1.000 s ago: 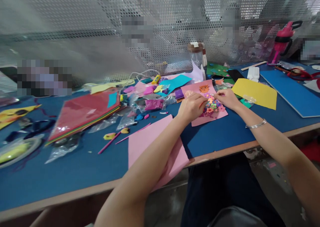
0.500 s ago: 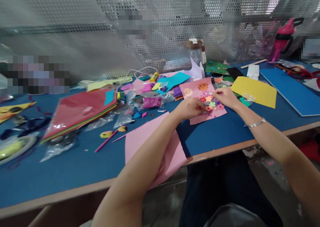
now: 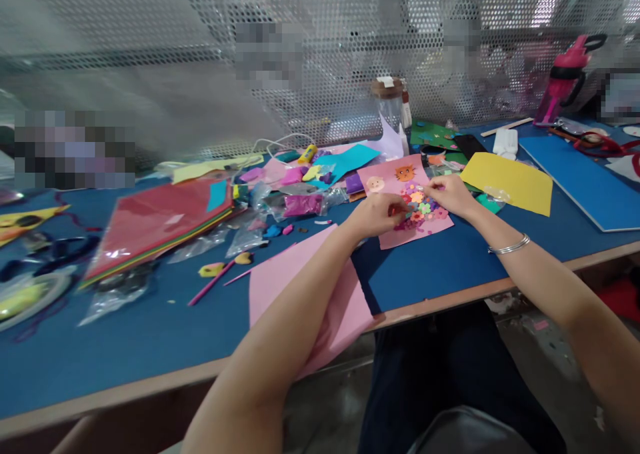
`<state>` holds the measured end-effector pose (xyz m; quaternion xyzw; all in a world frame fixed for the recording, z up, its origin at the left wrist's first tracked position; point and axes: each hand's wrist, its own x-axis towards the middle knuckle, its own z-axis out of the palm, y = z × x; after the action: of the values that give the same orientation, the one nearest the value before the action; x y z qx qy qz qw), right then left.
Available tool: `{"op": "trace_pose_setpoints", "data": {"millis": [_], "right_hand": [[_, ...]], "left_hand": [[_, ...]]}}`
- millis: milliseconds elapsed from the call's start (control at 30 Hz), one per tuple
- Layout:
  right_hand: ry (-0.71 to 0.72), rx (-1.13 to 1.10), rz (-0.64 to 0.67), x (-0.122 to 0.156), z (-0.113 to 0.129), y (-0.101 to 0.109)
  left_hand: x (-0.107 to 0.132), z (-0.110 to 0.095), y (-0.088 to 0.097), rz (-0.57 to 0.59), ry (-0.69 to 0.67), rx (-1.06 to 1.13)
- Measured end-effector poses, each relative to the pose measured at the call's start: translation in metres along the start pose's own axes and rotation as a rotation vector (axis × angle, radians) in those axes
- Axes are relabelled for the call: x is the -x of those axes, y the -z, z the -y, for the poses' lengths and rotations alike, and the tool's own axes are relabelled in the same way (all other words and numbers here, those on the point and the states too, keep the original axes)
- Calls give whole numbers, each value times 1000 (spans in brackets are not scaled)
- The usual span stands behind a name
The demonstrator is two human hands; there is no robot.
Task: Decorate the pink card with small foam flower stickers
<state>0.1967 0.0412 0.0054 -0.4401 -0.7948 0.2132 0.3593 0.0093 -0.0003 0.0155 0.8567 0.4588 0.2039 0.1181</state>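
Observation:
A small pink card [image 3: 400,236] lies on the blue table [image 3: 150,334], with face stickers near its top and a cluster of coloured foam flowers [image 3: 423,211] in its middle. My left hand [image 3: 377,214] rests on the card's left side, fingers curled in a pinch at the flowers; what it pinches is too small to name. My right hand [image 3: 450,194], with a silver bangle on the wrist, has its fingertips pressed together at the cluster's upper right edge.
A large pink sheet [image 3: 300,294] lies under my left forearm, overhanging the table edge. A stack of coloured sheets [image 3: 160,221], plastic bags and foam scraps lie to the left. A yellow sheet [image 3: 510,184], a blue board [image 3: 580,181] and a pink bottle [image 3: 563,84] are right.
My left hand drew back slightly toward me, uncovering more of the flower cluster. My right hand stayed at the cluster's upper edge. The view shifted a little.

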Motion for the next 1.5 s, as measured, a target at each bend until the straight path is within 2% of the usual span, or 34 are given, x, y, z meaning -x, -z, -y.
{"op": "trace_pose_setpoints", "data": {"millis": [200,467,733,1100,1333,1500], "right_hand": [[1,36,0,0,1,0],[-23,58,13,0,2,-1],[-11,59,37,0,1,-1],[-32,68,36,2,5,2],[-19,109,43,1,4,1],[-21,101,51,1,3,1]], "left_hand": [[0,3,-1,-6,16,-79],[0,2,-3,80,9,-99],[-2,8,-3,62,-11,-21],[-2,6,-10,143,60,-247],[-2,-1,-9,172,103,-314],[-1,-4,-6,232,135,-294]]}}
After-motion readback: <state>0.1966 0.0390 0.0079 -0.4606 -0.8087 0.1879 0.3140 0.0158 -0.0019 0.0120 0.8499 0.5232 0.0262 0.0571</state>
